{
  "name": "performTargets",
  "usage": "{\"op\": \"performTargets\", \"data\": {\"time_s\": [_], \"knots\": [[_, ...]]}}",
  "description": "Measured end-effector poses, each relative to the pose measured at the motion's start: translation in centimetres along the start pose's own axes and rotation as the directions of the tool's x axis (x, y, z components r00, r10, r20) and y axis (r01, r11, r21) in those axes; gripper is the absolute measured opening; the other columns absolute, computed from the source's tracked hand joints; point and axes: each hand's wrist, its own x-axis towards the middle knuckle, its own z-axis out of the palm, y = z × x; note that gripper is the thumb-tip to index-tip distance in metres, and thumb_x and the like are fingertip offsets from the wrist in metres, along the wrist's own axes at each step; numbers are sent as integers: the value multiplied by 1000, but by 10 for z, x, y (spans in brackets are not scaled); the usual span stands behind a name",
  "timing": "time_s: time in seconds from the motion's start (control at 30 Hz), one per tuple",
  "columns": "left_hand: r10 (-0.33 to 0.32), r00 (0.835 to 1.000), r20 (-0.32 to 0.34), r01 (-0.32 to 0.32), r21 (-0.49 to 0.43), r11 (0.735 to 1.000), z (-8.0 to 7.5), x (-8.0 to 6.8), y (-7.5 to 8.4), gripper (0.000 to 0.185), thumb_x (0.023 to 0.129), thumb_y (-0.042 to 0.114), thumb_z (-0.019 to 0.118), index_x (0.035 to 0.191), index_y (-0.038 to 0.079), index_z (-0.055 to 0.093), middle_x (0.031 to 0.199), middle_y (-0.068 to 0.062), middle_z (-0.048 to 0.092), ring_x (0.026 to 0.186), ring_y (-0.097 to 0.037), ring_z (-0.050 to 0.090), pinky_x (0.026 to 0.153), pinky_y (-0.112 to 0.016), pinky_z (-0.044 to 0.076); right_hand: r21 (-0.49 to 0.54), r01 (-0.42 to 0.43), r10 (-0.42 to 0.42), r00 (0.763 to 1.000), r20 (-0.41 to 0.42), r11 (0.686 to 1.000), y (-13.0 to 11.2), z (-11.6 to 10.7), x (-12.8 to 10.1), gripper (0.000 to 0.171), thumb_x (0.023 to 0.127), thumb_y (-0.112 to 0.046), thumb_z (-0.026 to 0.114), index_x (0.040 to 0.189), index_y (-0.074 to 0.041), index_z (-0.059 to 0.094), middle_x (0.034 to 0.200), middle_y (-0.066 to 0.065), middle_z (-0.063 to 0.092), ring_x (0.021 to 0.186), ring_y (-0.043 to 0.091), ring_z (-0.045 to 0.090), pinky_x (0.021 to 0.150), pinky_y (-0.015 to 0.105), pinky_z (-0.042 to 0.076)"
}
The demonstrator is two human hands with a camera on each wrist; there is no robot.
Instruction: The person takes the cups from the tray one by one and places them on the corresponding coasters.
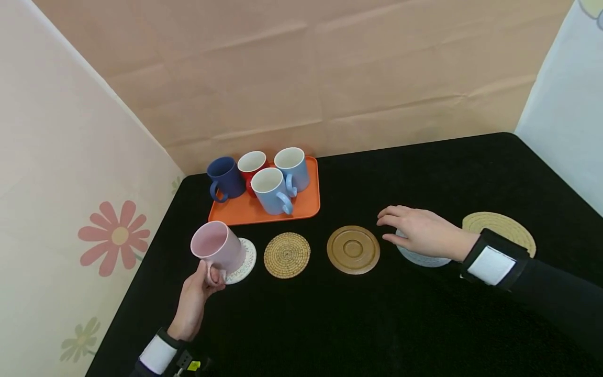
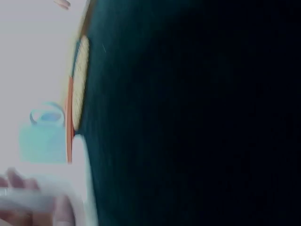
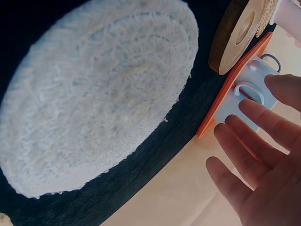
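Head view: left hand (image 1: 194,299) gripping pink mug (image 1: 218,247) by handle, tilted over white coaster (image 1: 245,260); ceramic, prob rigid, breakable, slick; right hand (image 1: 421,230) resting w/ relaxed fingers on pale coaster (image 1: 421,258)

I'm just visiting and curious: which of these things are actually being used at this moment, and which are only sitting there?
In use:
- pink mug, held by its handle in the left hand, over the white coaster
- pale blue coaster, under the right hand

Sitting idle:
- orange tray with four mugs
- woven coaster
- wooden coaster
- straw mat
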Motion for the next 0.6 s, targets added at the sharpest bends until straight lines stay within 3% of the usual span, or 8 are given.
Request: {"op": "performTargets", "data": {"time_s": [0.1,0.2,0.33,0.4,0.47,0.6], "knots": [[50,998,-34,-46,116,992,-9,3,0,60,108,37,18,95,-9,55,97,-10,58,90,-10,56,77,-23,51,-4,-6,6,1000,-2,1000,0,-1,-1,25,87,-17,74,109,-7,68,116,9,61,99,21,62,78,38,54],[81,987,-135,-53,201,978,-18,5,3,58,108,34,17,101,-10,54,96,-6,58,89,-9,55,74,-21,49,-6,-10,11,1000,2,1000,0,-1,-2,25,87,-17,73,109,-7,68,116,8,61,98,20,62,77,37,54],[100,940,-327,-10,265,964,-26,8,17,51,108,33,21,100,-5,54,93,-1,54,86,-9,51,73,-17,46,-3,-19,19,1000,4,1000,1,-3,-5,25,88,-17,73,110,-8,68,116,8,61,98,20,62,77,37,54],[133,914,-384,-27,270,963,-27,11,28,47,108,31,24,100,-4,54,95,-3,54,86,-11,50,75,-17,45,-4,-26,26,1000,-3,1000,2,-5,-7,25,87,-17,73,110,-8,68,116,8,61,97,19,63,76,37,54],[179,898,-402,-78,256,964,-25,13,41,44,108,29,26,100,-4,55,96,-4,54,88,-13,50,77,-20,43,-7,-30,30,999,-10,1000,4,-6,-10,25,88,-17,73,110,-8,68,116,8,61,97,19,63,76,37,54],[300,878,-372,-231,218,948,-12,20,67,39,107,24,32,100,-5,56,95,-2,55,89,-14,49,80,-24,41,-18,-39,39,999,-16,999,7,-8,-15,25,88,-17,73,110,-7,68,117,8,61,98,21,63,77,38,54]]}}
